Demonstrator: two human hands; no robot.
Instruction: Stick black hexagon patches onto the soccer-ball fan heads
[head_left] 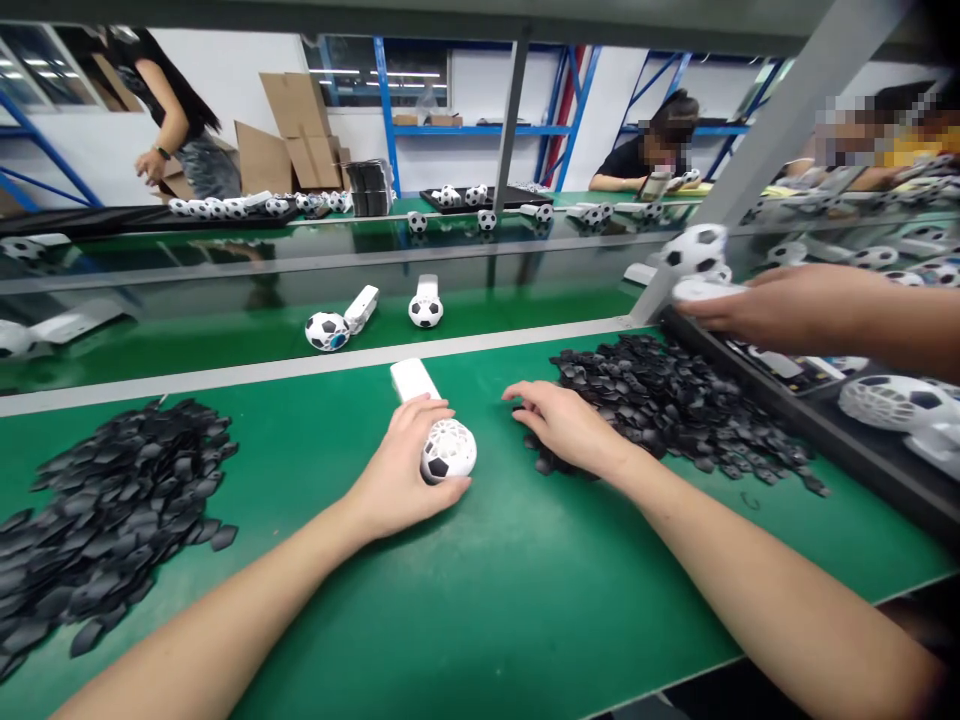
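My left hand [401, 465] is wrapped round a white soccer-ball-shaped device [452, 448] resting on the green bench. Its upper side is an open white lattice with a black patch at the front, and a white handle [414, 380] sticks out behind the hand. My right hand [562, 420] is over the left edge of a pile of black pentagon-shaped pieces [660, 410], its fingers bent toward the ball. A small dark piece shows between its fingertips, partly hidden. Another heap of black pieces [127, 510] lies at the left.
A co-worker's hand [802, 305] reaches in from the right, holding a ball device [697, 250]. Beyond the grey rail [300, 375], ball devices [426, 310] lie on the green conveyor. A black tray [810, 400] holds more at the right. Other people are across the line.
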